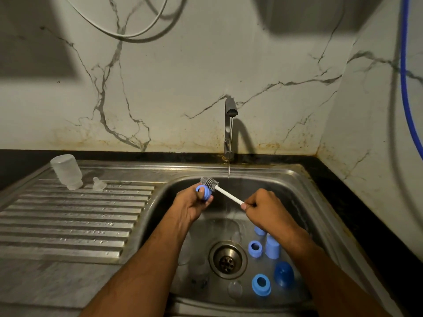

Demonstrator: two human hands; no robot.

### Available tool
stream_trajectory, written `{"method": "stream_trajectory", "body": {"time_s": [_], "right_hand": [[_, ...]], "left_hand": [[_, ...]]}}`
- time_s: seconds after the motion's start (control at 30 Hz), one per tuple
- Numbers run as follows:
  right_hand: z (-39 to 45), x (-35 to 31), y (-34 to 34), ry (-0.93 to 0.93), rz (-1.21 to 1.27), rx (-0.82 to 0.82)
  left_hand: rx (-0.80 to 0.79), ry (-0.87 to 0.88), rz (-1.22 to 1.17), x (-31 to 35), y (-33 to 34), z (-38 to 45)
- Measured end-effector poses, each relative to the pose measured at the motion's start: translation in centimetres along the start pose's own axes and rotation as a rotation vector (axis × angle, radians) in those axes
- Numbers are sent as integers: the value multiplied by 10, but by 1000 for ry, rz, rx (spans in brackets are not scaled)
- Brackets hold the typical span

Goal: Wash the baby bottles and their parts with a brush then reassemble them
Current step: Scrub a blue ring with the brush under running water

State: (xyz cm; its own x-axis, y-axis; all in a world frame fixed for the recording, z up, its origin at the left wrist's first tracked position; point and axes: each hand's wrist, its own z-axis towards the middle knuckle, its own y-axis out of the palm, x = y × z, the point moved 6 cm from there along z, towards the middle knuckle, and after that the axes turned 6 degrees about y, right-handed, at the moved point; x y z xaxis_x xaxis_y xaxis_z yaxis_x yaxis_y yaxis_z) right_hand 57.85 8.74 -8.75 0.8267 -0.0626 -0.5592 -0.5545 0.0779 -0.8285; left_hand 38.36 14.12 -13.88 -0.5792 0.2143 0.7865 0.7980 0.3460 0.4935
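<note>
1. My left hand grips blue bottle ring over sink.
2. My right hand pinches brush handle; bristles touch ring at its 1 o'clock.
3. Bottle inverted on drainboard, 10 o'clock.

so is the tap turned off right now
No, a thin stream of water runs from the tap down into the sink.

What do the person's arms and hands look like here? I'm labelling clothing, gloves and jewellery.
Both forearms are bare, with no sleeves in view. The left hand and right hand wear no gloves, and no rings, watch or bracelets show. The fingers are uncovered.
</note>
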Motion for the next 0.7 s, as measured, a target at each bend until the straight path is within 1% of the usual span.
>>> {"method": "stream_trajectory", "body": {"time_s": [0.07, 0.2, 0.27, 0.33, 0.4, 0.47, 0.57, 0.7], "right_hand": [[-1, 3, -3, -11, -4, -27], [-4, 1, -3, -2, -7, -22], [-4, 1, -4, -9, 14, -11], [-5, 2, -6, -30, 27, -2], [-6, 3, -8, -39, 17, -2], [-6, 4, -6, -40, -12, -15], [-7, 4, -4, -36, -35, -20], [-6, -1, -3, -20, -38, 5]], "left_hand": [[18, -17, 4, 1, -8, 8], [-24, -57, 44, -8, -4, 3], [-28, -59, 22, -7, -5, 1], [-22, -71, -43, -5, -8, 0], [-15, -90, -158, -4, -8, 1], [-16, -88, -199, -3, -6, 0], [-29, -57, -155, -3, -3, 1], [-69, -79, -4, -8, 2, 0]]}}
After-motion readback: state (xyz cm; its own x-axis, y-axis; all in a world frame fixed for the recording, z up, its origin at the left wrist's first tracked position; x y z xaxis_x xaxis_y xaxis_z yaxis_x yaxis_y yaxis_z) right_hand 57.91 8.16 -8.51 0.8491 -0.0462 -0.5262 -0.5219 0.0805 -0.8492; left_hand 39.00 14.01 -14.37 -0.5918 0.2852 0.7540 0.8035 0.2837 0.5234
